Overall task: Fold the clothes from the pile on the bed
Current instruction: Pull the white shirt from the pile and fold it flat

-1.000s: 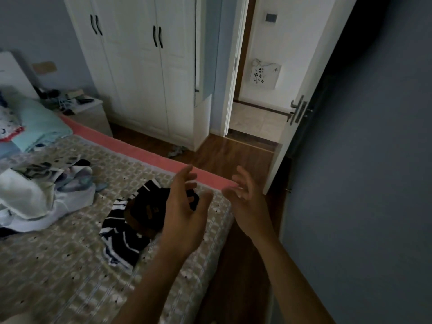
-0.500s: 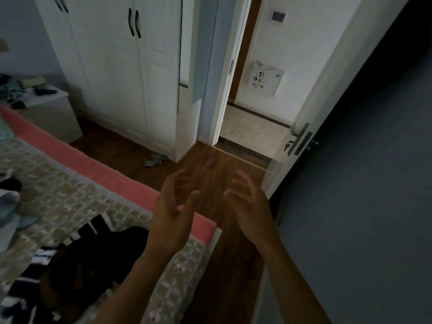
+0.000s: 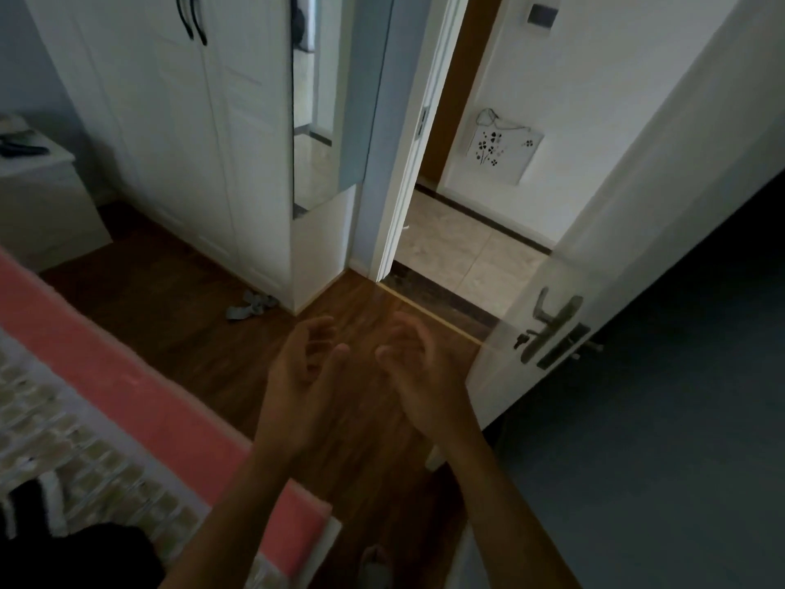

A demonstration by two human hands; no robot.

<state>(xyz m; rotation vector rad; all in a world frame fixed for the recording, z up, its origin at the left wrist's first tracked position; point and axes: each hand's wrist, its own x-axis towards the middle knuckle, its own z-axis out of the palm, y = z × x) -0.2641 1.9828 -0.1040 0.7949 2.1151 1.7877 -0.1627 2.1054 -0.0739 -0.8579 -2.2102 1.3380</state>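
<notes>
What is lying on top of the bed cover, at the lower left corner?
A dark garment with black and white stripes lies on the checked bed cover. The picture's edge and the left forearm hide the rest of it.

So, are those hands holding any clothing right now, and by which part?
Nothing is held. The left hand and right hand are both empty, fingers loosely curled, above the floor; the dark garment lies apart on the bed.

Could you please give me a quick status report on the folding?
Left hand and right hand open, empty, over the floor. Striped garment on the bed, untouched. Nothing blocking the garment.
</notes>
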